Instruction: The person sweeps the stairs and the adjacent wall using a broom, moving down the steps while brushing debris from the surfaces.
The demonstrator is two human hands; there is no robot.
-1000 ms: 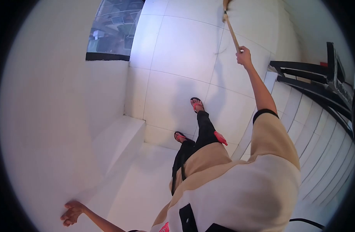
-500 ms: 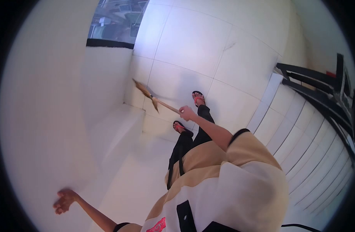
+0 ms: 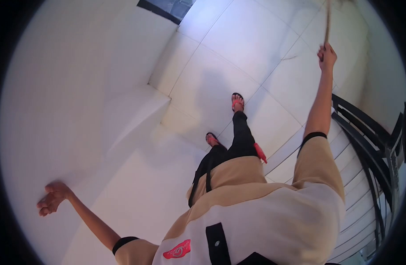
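My right hand [image 3: 327,57] is wrapped round the thin wooden handle of a broom [image 3: 328,22], held out ahead on the right with the arm stretched. The handle runs up to the top edge of the view, and the broom's bristle end is mostly cut off there. Off to the left, my left hand [image 3: 55,198] is held out beside the white wall [image 3: 79,110], empty, its fingers loosely bent and apart. Pale floor tiles [image 3: 225,48] lie under the broom and round my feet.
Steps [image 3: 357,207] go down on the right beside a black metal railing [image 3: 366,128]. A low white ledge [image 3: 141,115] juts from the wall on the left. At the top is a dark-framed window [image 3: 172,8]. A thin dark mark [image 3: 290,58] shows on the floor.
My right hand has swung the broom from the left, in front of my feet, out to the far right. My left hand has moved slightly up and left. The view has shifted.
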